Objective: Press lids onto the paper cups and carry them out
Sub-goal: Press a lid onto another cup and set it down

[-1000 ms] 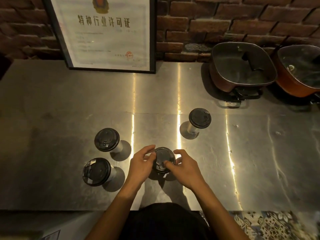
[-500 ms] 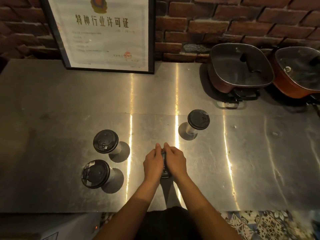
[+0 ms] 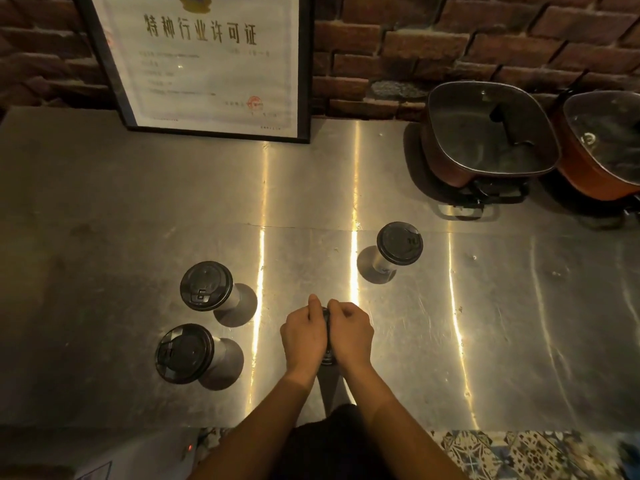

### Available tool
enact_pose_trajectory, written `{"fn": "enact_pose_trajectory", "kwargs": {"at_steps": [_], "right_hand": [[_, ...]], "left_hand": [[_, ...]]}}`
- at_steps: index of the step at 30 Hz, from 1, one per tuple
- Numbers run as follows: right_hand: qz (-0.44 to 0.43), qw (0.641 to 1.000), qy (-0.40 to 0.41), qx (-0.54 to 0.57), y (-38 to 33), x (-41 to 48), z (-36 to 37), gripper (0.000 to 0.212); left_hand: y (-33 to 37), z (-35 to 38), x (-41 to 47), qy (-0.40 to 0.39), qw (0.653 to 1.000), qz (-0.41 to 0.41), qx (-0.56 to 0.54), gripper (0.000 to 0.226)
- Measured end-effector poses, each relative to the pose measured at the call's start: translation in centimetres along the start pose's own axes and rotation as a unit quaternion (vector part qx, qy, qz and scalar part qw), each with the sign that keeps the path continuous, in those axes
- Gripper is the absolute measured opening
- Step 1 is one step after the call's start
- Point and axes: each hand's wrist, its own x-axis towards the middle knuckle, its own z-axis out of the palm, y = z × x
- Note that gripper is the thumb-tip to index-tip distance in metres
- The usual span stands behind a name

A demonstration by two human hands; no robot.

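A black lid [image 3: 326,336] shows only as a thin dark strip between the two hands, which lie side by side on top of it near the front middle of the steel counter [image 3: 485,323]. The cup beneath it is hidden by the hands. The left hand [image 3: 302,336] covers the lid's left half with its fingers curled down over the rim, and the right hand [image 3: 350,332] does the same on the right half; both are closed on the lid, thumbs nearly touching at its far edge.

Three more paper cups stand upright on the counter, each already wearing a black lid. The far-right cup [image 3: 398,249] stands beyond the hands and to their right, well apart from them. The upper-left cup [image 3: 207,287] and the lower-left cup [image 3: 185,353] stand near each other to the left of the hands, not touching.

At the back, a framed certificate [image 3: 207,64] with Chinese characters leans against the brick wall [image 3: 450,39]. To the right sit two reddish electric pots with glass lids, the nearer pot [image 3: 485,133] and another pot [image 3: 606,147] cut off by the picture's edge.
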Motion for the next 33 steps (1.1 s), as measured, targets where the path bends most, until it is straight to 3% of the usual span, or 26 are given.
{"fn": "enact_pose_trajectory", "kwargs": {"at_steps": [12, 16, 20, 22, 24, 26, 29, 33], "right_hand": [[0.011, 1.0, 0.005, 0.011, 0.4, 0.4, 0.3, 0.026], [0.027, 0.999, 0.005, 0.032, 0.2, 0.3, 0.3, 0.032], [0.075, 0.996, -0.04, 0.04, 1.0, 0.4, -0.1, 0.036], [0.076, 0.993, -0.083, 0.028, 1.1, 0.7, -0.8, 0.03], [0.081, 0.991, -0.105, 0.021, 0.7, 0.8, -1.7, 0.028], [0.056, 0.995, -0.079, -0.002, 0.5, 0.9, -2.6, 0.028], [-0.03, 0.995, -0.087, -0.024, -0.2, 0.6, -2.7, 0.02], [-0.076, 0.986, -0.123, -0.084, -0.9, 0.0, -1.0, 0.033]], "left_hand": [[0.2, 0.2, 0.1, 0.009, 1.0, -0.005, 0.011, 0.056], [0.8, -0.5, 1.1, -0.061, 0.996, 0.03, 0.05, 0.054], [2.1, -1.4, 2.3, -0.172, 0.954, 0.12, 0.215, 0.052], [2.5, -1.6, 2.8, -0.163, 0.904, 0.19, 0.347, 0.051], [2.8, -2.0, 2.9, -0.111, 0.886, 0.237, 0.384, 0.057], [3.1, -2.4, 2.5, -0.074, 0.918, 0.226, 0.318, 0.06], [2.2, -2.8, 1.3, -0.055, 0.983, 0.102, 0.14, 0.054], [0.6, -2.0, -0.5, -0.051, 0.998, 0.007, 0.045, 0.046]]}}
